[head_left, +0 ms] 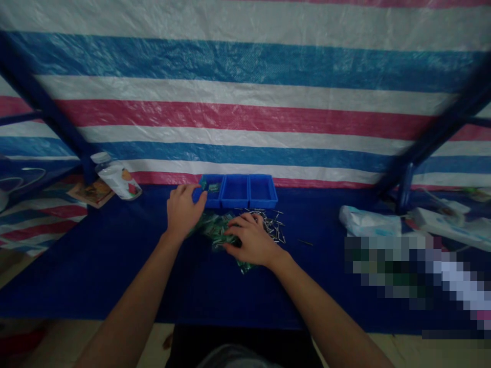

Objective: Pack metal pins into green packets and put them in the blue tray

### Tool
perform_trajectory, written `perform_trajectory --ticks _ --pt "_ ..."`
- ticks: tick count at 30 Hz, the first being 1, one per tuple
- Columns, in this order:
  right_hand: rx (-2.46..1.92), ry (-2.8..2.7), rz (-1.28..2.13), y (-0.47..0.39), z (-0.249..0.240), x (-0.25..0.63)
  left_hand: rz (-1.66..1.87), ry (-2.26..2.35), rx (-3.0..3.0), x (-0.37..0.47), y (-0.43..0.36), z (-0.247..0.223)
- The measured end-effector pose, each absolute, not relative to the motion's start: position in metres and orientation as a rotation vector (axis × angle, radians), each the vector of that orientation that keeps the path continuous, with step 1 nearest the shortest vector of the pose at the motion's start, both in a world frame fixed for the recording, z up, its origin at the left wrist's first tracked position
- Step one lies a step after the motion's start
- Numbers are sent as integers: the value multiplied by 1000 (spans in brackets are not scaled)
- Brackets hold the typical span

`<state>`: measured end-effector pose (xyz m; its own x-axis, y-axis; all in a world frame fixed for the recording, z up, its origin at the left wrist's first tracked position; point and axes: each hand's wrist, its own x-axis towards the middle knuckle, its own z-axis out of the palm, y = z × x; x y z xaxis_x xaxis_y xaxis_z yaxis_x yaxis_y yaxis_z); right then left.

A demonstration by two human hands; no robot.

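Striped blue, white and pink tarpaulin (245, 102) hangs behind a dark blue table (115, 266). Three bright blue plastic bins (236, 191) sit in a row whose long axis runs left to right. Just before them lies a heap of small green parts (215, 227). The right hand (251, 240) rests spread and flat on the heap; the left hand (184, 209), loosely curled, touches the leftmost bin. Thin metal pins (274, 225) lie scattered right of the heap.

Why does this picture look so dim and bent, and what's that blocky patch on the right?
Head view: dim, even light with no glare; the wide lens bows the striped tarp and blue poles; the left hand and right hand look soft; the pixelated patch is deliberately blurred.
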<state>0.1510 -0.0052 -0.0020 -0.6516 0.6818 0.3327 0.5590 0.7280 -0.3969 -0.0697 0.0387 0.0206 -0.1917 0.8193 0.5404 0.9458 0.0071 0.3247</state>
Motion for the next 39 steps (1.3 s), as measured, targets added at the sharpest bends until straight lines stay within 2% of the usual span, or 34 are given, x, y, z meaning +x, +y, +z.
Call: perform_trajectory --ticks 8,18,24,30,36,39 --pt "-935 -2434 355 -5 -2 153 -350 -2504 -1827 -85 114 51" --pt "-934 -2409 317 -7 2 151 -35 -2042 -1996 -71 114 52" --pt "-998 -2456 281 -4 -1 151 123 -1963 -2237 -68 125 44" --pt "-991 -2500 313 -3 -2 151 134 -1963 -2331 -76 128 47" --pt "-1011 -2511 272 -5 -1 147 -228 -2219 -2229 -92 128 26" --pt "-1036 -2488 254 -5 0 145 -261 -2229 -2280 -93 131 12"
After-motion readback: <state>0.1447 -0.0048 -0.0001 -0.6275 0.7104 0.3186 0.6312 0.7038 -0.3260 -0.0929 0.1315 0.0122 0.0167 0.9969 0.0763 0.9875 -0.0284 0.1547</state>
